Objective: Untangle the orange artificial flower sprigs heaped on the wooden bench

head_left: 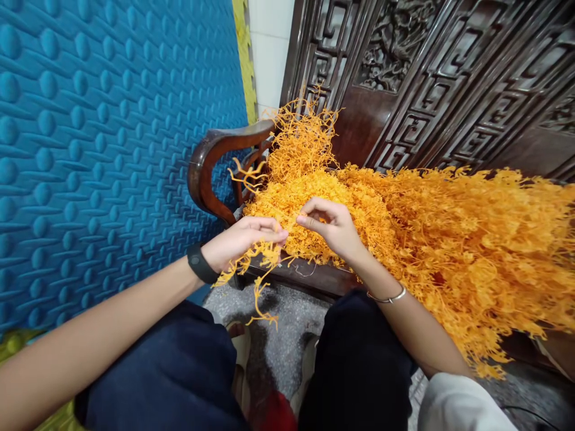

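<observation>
A big heap of orange plastic sprigs point(449, 239) lies across the seat of a dark carved wooden bench point(404, 90). My left hand point(242, 242), with a black band on the wrist, is closed on a small bunch of orange sprigs point(258, 281) that dangles below the seat's front edge. My right hand point(332, 227), a thin silver bangle on its wrist, pinches a strand at the near edge of the heap. The two hands almost touch.
A blue embossed foam mat point(103, 149) covers the wall at left. The bench's curved armrest point(215, 161) stands beside my left hand. My knees in dark trousers point(359, 365) are below, over a grey speckled floor point(283, 335).
</observation>
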`<action>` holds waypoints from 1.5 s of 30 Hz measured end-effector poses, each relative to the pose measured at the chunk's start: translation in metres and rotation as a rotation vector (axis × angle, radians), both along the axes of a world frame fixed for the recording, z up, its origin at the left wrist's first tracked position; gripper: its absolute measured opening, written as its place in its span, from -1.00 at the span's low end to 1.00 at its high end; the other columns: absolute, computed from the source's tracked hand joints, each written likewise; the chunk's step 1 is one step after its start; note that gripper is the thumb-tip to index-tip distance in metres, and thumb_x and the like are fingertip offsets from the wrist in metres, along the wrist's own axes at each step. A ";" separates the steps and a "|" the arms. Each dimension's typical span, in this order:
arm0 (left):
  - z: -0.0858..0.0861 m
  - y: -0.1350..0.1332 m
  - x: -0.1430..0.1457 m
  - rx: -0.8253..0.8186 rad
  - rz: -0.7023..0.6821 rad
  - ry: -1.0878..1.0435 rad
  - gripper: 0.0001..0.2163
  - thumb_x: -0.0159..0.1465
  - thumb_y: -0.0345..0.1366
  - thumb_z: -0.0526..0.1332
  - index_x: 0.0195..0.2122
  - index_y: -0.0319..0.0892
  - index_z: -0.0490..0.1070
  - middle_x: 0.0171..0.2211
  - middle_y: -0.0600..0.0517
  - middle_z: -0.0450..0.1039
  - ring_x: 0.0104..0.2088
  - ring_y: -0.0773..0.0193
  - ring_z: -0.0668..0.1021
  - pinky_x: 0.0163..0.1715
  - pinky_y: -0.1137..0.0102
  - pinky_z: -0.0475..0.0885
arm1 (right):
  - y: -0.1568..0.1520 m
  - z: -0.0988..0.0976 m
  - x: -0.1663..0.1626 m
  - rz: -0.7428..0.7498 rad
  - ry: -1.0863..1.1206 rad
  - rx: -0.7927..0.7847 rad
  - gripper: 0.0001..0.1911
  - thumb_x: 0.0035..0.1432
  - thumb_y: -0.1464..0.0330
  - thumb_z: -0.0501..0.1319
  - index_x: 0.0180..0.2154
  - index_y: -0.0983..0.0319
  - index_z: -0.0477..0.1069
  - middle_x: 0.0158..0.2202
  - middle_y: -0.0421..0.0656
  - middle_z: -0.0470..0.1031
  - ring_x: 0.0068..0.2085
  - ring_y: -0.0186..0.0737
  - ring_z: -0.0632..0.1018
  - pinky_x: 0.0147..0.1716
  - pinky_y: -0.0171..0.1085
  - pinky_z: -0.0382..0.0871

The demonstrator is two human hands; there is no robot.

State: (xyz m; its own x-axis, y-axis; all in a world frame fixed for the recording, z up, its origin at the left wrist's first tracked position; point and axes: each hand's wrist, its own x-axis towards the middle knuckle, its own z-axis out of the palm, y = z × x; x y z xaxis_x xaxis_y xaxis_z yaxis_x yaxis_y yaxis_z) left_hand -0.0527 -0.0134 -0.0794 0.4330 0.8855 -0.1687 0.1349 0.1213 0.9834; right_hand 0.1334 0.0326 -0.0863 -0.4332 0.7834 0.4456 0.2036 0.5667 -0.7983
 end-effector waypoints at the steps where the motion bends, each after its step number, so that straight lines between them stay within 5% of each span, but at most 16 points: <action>1: 0.001 0.000 0.001 0.007 0.009 0.000 -0.79 0.17 -0.21 0.18 -0.52 -0.23 0.36 -0.54 0.08 0.46 -0.46 0.33 0.50 -0.32 0.39 0.34 | 0.001 0.000 0.000 -0.005 0.028 -0.057 -0.72 0.02 0.19 0.26 -0.53 0.26 0.33 -0.55 -0.26 0.33 -0.50 -0.42 0.30 -0.48 -0.33 0.15; 11: 0.004 0.003 -0.001 0.197 0.007 0.069 -0.79 0.17 -0.23 0.16 -0.50 -0.21 0.49 -0.41 0.05 0.53 -0.27 0.25 0.51 -0.07 0.29 0.30 | -0.002 -0.003 -0.009 -0.091 0.157 -0.103 -0.80 -0.04 0.29 0.26 -0.54 0.26 0.31 -0.53 -0.26 0.31 -0.49 -0.42 0.32 -0.49 -0.35 0.19; 17: -0.006 -0.005 -0.017 0.171 0.071 0.097 -0.80 0.16 -0.22 0.18 -0.51 -0.20 0.48 -0.43 0.03 0.53 -0.32 0.26 0.52 -0.15 0.34 0.34 | 0.062 -0.018 0.049 -0.669 0.288 0.153 -0.88 0.02 0.34 0.13 -0.49 0.24 0.25 -0.50 -0.25 0.27 -0.50 -0.41 0.30 -0.46 -0.35 0.21; 21: -0.013 -0.004 -0.030 0.016 0.212 -0.012 -0.83 0.12 -0.19 0.24 -0.38 -0.19 0.46 -0.32 0.02 0.52 -0.26 0.27 0.54 -0.18 0.39 0.36 | 0.104 -0.038 0.075 -0.746 0.040 0.119 -0.86 -0.08 0.34 0.24 -0.48 0.29 0.34 -0.50 -0.22 0.33 -0.47 -0.37 0.30 -0.39 -0.31 0.22; 25: -0.016 -0.006 -0.036 -0.045 0.207 -0.083 -0.79 0.12 -0.17 0.25 -0.27 -0.17 0.43 -0.23 0.02 0.49 -0.22 0.26 0.53 -0.17 0.38 0.37 | 0.126 -0.046 0.067 -0.801 -0.033 0.155 -0.82 -0.06 0.42 0.23 -0.34 0.33 0.32 -0.42 -0.16 0.38 -0.45 -0.34 0.34 -0.35 -0.27 0.27; 29: -0.019 -0.008 -0.033 0.146 0.197 0.009 -0.80 0.15 -0.19 0.21 -0.29 -0.20 0.43 -0.24 0.01 0.48 -0.22 0.27 0.50 -0.20 0.39 0.36 | 0.130 -0.047 0.061 -0.755 -0.178 0.259 -0.69 -0.03 0.43 0.22 -0.19 0.35 0.30 -0.21 -0.02 0.39 -0.32 -0.25 0.40 -0.21 -0.19 0.28; 33: -0.023 -0.008 -0.027 0.411 0.019 0.279 -0.80 0.23 -0.21 0.12 -0.31 -0.22 0.44 -0.29 -0.01 0.48 -0.26 0.28 0.48 -0.24 0.40 0.33 | 0.124 -0.050 0.061 -0.731 -0.251 0.290 -0.68 -0.02 0.43 0.19 -0.16 0.34 0.30 -0.16 0.02 0.38 -0.31 -0.22 0.41 -0.16 -0.14 0.28; 41: -0.031 -0.015 -0.004 1.217 -0.356 0.945 -0.81 0.28 -0.44 0.00 -0.28 -0.25 0.41 -0.35 -0.04 0.42 -0.34 0.24 0.42 -0.29 0.33 0.24 | 0.115 -0.051 0.059 -0.714 -0.251 0.337 -0.73 0.00 0.41 0.13 -0.18 0.32 0.29 -0.17 0.02 0.38 -0.29 -0.19 0.41 -0.14 -0.11 0.28; 45: -0.037 -0.019 0.006 1.503 -0.409 1.030 -0.87 0.23 -0.49 0.06 -0.32 -0.26 0.39 -0.38 -0.04 0.42 -0.35 0.21 0.43 -0.28 0.30 0.21 | 0.097 -0.039 0.047 -0.647 -0.253 0.450 -0.81 0.04 0.40 0.13 -0.24 0.29 0.33 -0.22 -0.02 0.38 -0.26 -0.17 0.41 -0.16 -0.13 0.29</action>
State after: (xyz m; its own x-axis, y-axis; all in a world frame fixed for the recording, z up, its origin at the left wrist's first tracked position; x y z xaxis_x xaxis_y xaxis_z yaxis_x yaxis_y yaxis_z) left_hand -0.0464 -0.0326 -0.1165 0.8787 0.4036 0.2550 0.4636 -0.8488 -0.2540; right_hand 0.1808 0.1300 -0.1253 -0.0867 0.6826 0.7257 0.7422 0.5301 -0.4099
